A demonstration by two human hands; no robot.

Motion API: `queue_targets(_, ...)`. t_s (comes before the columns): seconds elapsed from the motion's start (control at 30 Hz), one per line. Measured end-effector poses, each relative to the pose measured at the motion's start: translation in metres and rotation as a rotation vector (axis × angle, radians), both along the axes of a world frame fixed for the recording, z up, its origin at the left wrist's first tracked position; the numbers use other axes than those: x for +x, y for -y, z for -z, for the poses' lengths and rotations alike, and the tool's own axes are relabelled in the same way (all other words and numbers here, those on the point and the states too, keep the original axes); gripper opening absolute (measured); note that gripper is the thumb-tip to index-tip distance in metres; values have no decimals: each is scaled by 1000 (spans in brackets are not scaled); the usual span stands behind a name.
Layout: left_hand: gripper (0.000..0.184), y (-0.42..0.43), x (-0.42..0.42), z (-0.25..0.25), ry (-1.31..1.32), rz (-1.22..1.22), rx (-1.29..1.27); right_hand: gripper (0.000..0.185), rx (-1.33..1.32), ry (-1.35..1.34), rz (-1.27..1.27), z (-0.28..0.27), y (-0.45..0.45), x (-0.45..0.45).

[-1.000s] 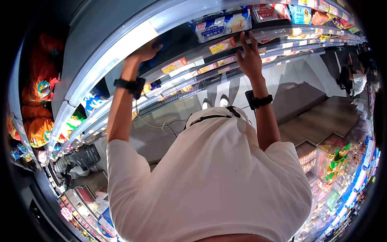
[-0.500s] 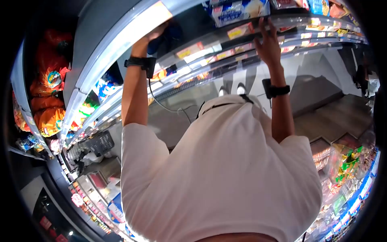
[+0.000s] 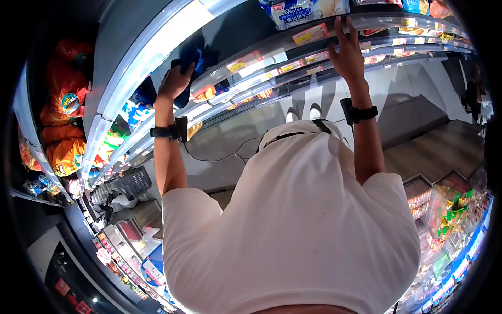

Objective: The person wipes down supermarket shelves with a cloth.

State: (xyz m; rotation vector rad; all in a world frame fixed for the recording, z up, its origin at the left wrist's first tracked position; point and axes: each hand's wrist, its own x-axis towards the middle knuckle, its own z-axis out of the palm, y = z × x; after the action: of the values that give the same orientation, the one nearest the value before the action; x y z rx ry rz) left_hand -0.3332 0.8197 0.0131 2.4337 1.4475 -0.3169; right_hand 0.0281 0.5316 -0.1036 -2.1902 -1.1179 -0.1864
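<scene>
My left hand (image 3: 175, 83) is closed around a dark blue cloth (image 3: 197, 58), which hangs bunched at the front edge of a shelf. Part of the cloth lies behind the fingers. Over at the right, my right hand (image 3: 348, 60) has its fingers spread, with the fingertips at the clear price-tag rail (image 3: 282, 46) of the same shelf. Just behind that rail sits a blue and white wafer biscuit pack (image 3: 306, 11), close to my right fingertips. Each wrist wears a black strapped device.
Lower shelves with price tags (image 3: 293, 66) run beneath. Orange snack bags (image 3: 65, 154) stand on shelving at the left. A dark plastic basket (image 3: 136, 182) is on the floor at lower left. A cable (image 3: 209, 158) hangs by my body. Packaged goods (image 3: 455, 209) fill a display at the right.
My left hand has come back from inside the shelf to its front edge, moving down and left with the cloth. The right hand stays at the rail.
</scene>
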Motion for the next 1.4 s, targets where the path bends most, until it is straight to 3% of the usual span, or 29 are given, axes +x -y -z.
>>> queue_targets(0.13, 75, -38, -44, 19, -156, -134, 123, 77, 12, -8, -17, -4, 3, 0)
queue_targets(0.3, 71, -78, -57, 48, -157, -150, 231, 80, 50, 36, -29, -1, 0, -2)
queue_targets(0.37, 67, -115, -69, 75, -409, -42, 118, 80, 45, 28, -40, -2, 1, -6)
queue_targets(0.4, 67, -103, -64, 64, -407, -60, 125, 81, 46, 20, -24, -2, -1, -5)
queue_targets(0.47, 66, -64, -36, 34, -512, 321, 134, 82, 38, -19, -29, -1, -2, -5)
queue_targets(0.5, 64, -93, -56, 80, -229, 108, 184, 82, 33, -36, -26, -3, -2, -5)
queue_targets(0.57, 62, -37, -23, 38, -158, 24, 149, 83, 33, 7, -32, 2, 1, -2)
queue_targets(0.73, 65, -20, -34, 22, -174, -138, 168, 83, 7, -10, -57, -3, 3, 2)
queue_targets(0.9, 72, -74, -94, 34, -256, -296, 40, 73, 64, -20, -86, -4, 10, 5)
queue_targets(0.97, 71, -84, -85, 45, -284, -247, 57, 68, 75, -64, -91, -3, 15, 0)
queue_targets(1.03, 70, -74, -67, 44, -301, -219, 75, 56, 279, 10, -112, -1, 20, -13)
queue_targets(1.23, 69, -35, 4, 35, -157, -154, 124, 31, 147, -347, -280, 14, 33, -55)
queue_targets(1.3, 68, -20, 9, 46, -89, -44, 213, 33, 20, -487, -426, 13, 32, -65)
queue_targets(1.4, 63, 25, 27, 13, -98, -61, 153, 40, -19, -589, -556, 18, 31, -83)
